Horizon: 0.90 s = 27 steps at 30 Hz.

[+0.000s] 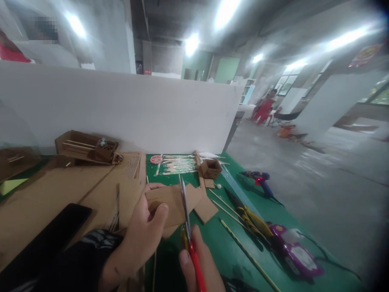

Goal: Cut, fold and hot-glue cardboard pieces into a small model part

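My left hand (146, 223) grips a piece of brown cardboard (167, 200), thumb on top and fingers behind it. In my right hand (200, 259) are scissors (194, 259) with red handles, their blades pointing away from me across the cardboard's right side. Whether the blades are parted or together is hard to tell. Beyond them, more cardboard pieces (206, 209) lie on the green tabletop. Close by on the right are thin wooden sticks (225, 202) and a yellow-and-black tool (252, 221), perhaps pliers.
A white partition (121, 109) stands behind the table. A small cardboard box (211, 168), packaged sticks (179, 164) and a cardboard tray (79, 146) sit at the back. A blue glue gun (264, 184), purple device (294, 251) and black phone-like slab (73, 219) flank my hands. A person in red (265, 109) is far right.
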Tool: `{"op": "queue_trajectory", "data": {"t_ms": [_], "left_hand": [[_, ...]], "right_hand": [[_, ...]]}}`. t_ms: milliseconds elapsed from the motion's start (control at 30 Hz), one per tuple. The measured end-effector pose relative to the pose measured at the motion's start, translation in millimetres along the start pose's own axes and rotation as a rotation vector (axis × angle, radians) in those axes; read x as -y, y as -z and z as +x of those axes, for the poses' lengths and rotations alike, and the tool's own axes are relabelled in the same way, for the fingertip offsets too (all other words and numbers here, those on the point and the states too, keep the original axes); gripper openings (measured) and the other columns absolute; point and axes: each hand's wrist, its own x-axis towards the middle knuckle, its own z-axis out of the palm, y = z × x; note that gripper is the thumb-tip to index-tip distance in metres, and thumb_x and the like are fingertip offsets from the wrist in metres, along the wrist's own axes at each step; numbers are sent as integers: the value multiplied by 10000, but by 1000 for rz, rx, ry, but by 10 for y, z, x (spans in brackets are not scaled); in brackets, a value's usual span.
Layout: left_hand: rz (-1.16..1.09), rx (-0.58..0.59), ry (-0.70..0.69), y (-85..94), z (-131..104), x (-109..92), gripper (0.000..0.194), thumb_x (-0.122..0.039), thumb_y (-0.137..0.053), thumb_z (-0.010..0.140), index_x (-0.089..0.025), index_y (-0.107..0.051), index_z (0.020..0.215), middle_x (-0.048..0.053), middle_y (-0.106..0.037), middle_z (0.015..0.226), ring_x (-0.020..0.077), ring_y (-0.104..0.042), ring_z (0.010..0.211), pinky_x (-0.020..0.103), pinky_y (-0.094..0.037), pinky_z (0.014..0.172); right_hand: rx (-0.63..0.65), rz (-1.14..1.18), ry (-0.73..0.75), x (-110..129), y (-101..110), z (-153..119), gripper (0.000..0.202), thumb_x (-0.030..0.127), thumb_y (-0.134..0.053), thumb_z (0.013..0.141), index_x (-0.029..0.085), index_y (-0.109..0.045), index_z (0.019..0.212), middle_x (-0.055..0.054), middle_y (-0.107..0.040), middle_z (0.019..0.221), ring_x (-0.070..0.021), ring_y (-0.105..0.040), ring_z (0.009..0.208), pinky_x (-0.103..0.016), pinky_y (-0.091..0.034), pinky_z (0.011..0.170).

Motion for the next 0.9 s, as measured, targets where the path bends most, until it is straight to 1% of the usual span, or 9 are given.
{"op": "queue_trajectory", "data": {"t_ms": [100,200,300,400,467,567,667,800,900], "left_hand": [[5,-21,-32,19,20,-16,287,-219,-538,793,-204,-523,1079,27,-672,968,212,-646,913,307,-510,806],[2,-21,-21,28,35,-32,267,-229,-529,790,-214,-515,1057,15,-663,935,209,-644,869,302,-510,773],[0,-18,-4,22,31,-39,279,-222,-517,798,-219,-495,1076,2,-657,905,204,-646,844,301,-508,764],[20,-36,-20,8,13,-38,284,-221,-510,796,-214,-484,1079,3,-647,881,209,-640,853,308,-502,769],[41,-66,-32,0,1,-32,279,-218,-514,795,-211,-486,1072,17,-641,935,219,-625,926,322,-486,821],[67,-84,-12,-2,-9,-14,285,-215,-518,808,-215,-486,1091,34,-627,1029,231,-596,1010,348,-456,881],[92,-77,-12,-2,-9,5,287,-217,-513,823,-218,-477,1108,40,-612,1059,230,-583,1018,365,-442,906],[85,-101,-27,-18,-5,24,294,-220,-521,806,-213,-480,1098,36,-603,1069,220,-585,1017,351,-440,911],[61,-112,-19,-34,-6,37,316,-232,-526,794,-210,-477,1105,27,-609,1029,215,-599,975,339,-454,872]], "right_hand": [[65,119,-4,45,-5,21,392,622,-342,926,264,-489,988,-13,-626,783,-196,-602,663,-298,-510,663],[100,143,-20,52,-10,27,403,623,-341,921,253,-495,964,-9,-612,758,-187,-591,654,-295,-513,657],[47,74,-34,39,-10,9,388,603,-396,908,255,-522,1025,-39,-648,780,-224,-619,686,-315,-515,645],[-14,-7,-61,20,-22,-19,377,616,-424,888,300,-539,1060,-38,-662,754,-273,-640,690,-362,-518,649],[-26,-44,-85,3,-38,-37,368,631,-415,882,318,-547,1024,-32,-648,705,-296,-644,667,-385,-512,629],[-32,-101,-97,-28,-67,-58,427,648,-360,895,285,-542,1027,-49,-638,686,-315,-646,661,-400,-500,610],[-43,-163,-95,-57,-97,-68,485,647,-311,917,248,-538,1074,-78,-659,726,-319,-652,680,-394,-491,594],[-53,-246,-78,-80,-110,-49,509,642,-279,940,221,-533,1071,-103,-684,779,-297,-655,675,-373,-479,575],[-41,-270,-40,-80,-86,-12,526,627,-245,962,195,-529,1053,-87,-673,727,-273,-647,639,-350,-461,554]]}}
